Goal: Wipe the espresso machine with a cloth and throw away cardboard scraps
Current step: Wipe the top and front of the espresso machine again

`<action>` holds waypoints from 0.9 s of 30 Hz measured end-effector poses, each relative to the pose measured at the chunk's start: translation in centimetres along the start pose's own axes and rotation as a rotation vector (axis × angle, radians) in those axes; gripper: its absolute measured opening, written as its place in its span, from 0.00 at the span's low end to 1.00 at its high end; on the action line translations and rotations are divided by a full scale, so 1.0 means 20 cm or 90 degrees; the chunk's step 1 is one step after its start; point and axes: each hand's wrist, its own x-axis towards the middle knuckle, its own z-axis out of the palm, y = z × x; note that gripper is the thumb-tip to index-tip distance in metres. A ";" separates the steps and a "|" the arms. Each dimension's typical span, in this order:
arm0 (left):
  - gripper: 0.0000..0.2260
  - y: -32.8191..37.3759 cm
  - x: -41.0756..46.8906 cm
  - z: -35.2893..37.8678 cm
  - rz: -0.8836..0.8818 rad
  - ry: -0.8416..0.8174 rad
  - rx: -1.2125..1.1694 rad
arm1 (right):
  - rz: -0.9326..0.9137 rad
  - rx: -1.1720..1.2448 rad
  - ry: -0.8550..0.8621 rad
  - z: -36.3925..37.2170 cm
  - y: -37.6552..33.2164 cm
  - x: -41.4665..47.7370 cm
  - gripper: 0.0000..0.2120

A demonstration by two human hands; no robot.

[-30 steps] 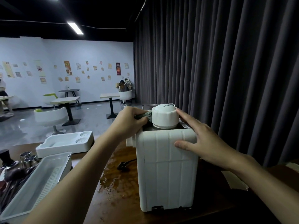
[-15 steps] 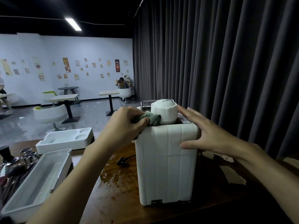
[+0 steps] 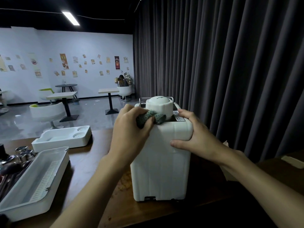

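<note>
A white espresso machine [image 3: 161, 170] stands on the dark wooden table [image 3: 85, 162], its back towards me, with a round white cap [image 3: 159, 104] on top. My left hand [image 3: 130, 135] grips a bunched grey-green cloth [image 3: 150, 118] against the machine's top left edge, just beside the cap. My right hand [image 3: 197, 137] clasps the top right corner, fingers over the top and thumb pressed on the back panel. A pale cardboard scrap [image 3: 292, 161] lies on the table at the far right.
A white drip tray with a slotted grate [image 3: 32, 183] lies at the left, a second white tray [image 3: 62, 139] behind it. Metal tools [image 3: 18, 157] sit at the far left. A dark curtain [image 3: 230, 71] hangs close behind. Café tables and chairs stand beyond.
My left hand has drawn the cloth from behind the cap forward along the machine's top edge. My right hand has curled tighter over the top right corner.
</note>
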 end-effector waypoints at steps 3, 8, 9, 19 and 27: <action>0.07 -0.05 0.02 -0.03 -0.030 0.020 0.001 | -0.026 -0.049 0.067 0.08 -0.06 -0.01 0.41; 0.09 -0.01 -0.05 -0.04 -0.017 0.054 0.025 | -0.024 -0.045 0.122 0.17 -0.13 -0.02 0.41; 0.09 0.01 -0.07 -0.03 -0.012 0.066 0.030 | -0.028 -0.053 0.107 0.16 -0.12 -0.02 0.43; 0.09 0.04 -0.09 0.00 -0.014 0.099 0.063 | -0.135 -0.161 -0.162 -0.09 -0.01 0.04 0.52; 0.06 0.10 -0.14 0.01 0.042 0.087 0.025 | -0.177 -0.146 -0.055 0.04 -0.07 0.03 0.52</action>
